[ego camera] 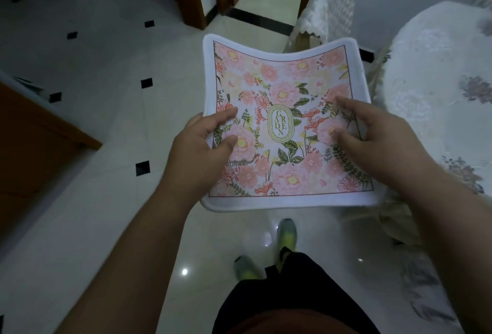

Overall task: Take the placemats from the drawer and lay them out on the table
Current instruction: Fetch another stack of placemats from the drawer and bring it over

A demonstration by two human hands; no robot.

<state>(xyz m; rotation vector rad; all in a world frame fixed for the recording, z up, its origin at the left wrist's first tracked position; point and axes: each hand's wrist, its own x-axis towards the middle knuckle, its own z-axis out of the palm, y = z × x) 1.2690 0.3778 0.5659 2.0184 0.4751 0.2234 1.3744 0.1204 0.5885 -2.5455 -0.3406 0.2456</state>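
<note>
The left hand point(205, 139) pinches the near-left edge of a square floral cloth placemat with a white border point(286, 126), thumb on top. The right hand point(372, 139) hangs over its right side, fingers loosely curled; whether they touch it, I cannot tell. The mat sags between both hands above the floor. The table under a white lace cloth point(439, 88) lies just beyond the right hand, so the carry goes rightward.

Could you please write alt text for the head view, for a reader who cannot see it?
A person standing on a tiled floor holds a floral placemat in the air, left hand gripping its left edge, right hand over its right side. A cloth-covered table stands to the right.
</note>
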